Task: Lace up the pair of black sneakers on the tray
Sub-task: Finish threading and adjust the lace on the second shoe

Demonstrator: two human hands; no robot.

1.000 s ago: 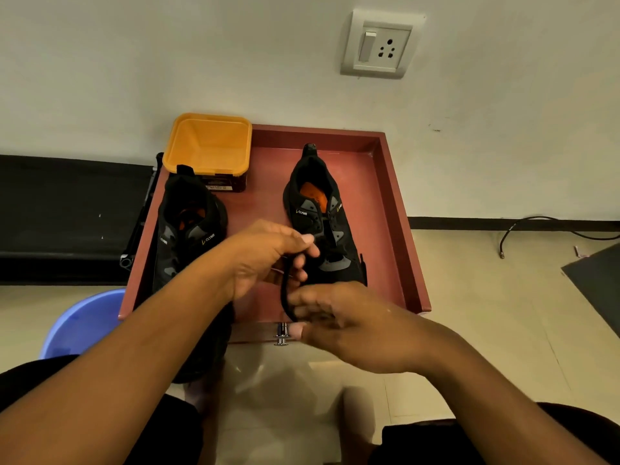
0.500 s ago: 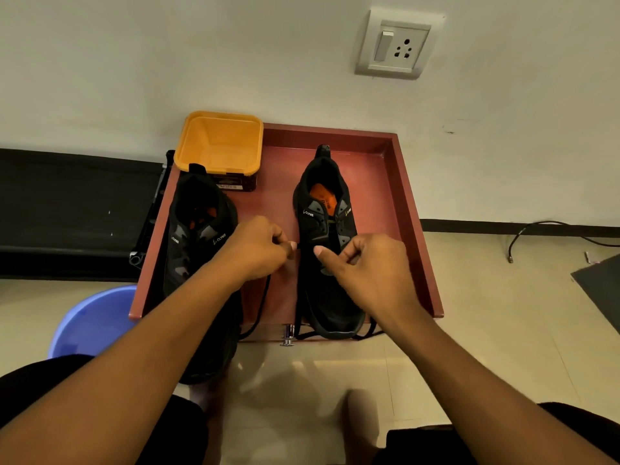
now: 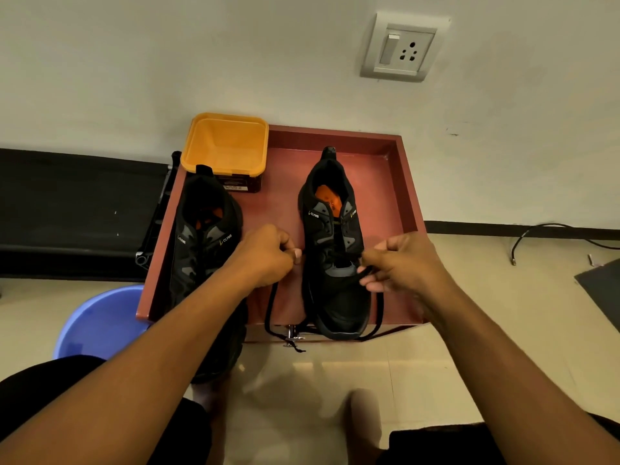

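Lace (image 3: 270, 307) ends pinched by left hand (image 3: 265, 256), right hand (image 3: 404, 263), flanking sneaker (image 3: 335, 236).

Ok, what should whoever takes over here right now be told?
Left hand: pinches one strand of the black lace, left of the right-side sneaker.
Right hand: pinches the other strand on that sneaker's right.
Both sneakers stand on the red tray; the left-side sneaker is untouched.
Done: lace seems threaded near the toe only; loose strands hang over the tray's front.
Left: upper eyelets, then the left-side sneaker.
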